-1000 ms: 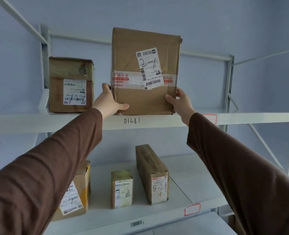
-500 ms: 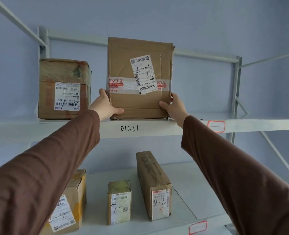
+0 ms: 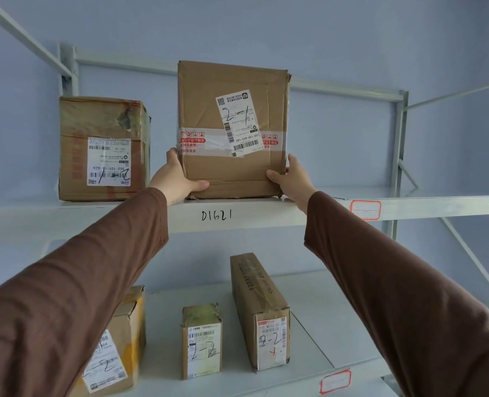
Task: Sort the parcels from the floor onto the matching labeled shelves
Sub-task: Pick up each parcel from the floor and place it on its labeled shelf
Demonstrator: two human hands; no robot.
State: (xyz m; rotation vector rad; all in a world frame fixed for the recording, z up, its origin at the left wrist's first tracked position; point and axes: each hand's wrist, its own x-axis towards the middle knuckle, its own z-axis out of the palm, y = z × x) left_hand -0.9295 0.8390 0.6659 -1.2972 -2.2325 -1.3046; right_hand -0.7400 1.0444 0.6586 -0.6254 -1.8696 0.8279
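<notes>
The large upright brown cardboard parcel (image 3: 231, 130) has a matt, creased surface; a glossy clear tape band (image 3: 203, 140) and a white paper label (image 3: 239, 121) cover its face. The white painted metal upper shelf (image 3: 251, 214) appears smooth. The brown cloth sleeves (image 3: 100, 267) are matt.

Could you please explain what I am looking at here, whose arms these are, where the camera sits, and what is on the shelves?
There is no machine here: a person wears a camera on the head, so you see their own two arms in brown sleeves reaching forward. The left hand and right hand grip the lower sides of a flat cardboard parcel marked 2-1, standing upright on the upper shelf, whose edge reads D1621. Another parcel marked 2-1 stands to its left. On the lower shelf stand three parcels marked 2-2: a large one partly behind the left sleeve, a small one and a long one.
</notes>
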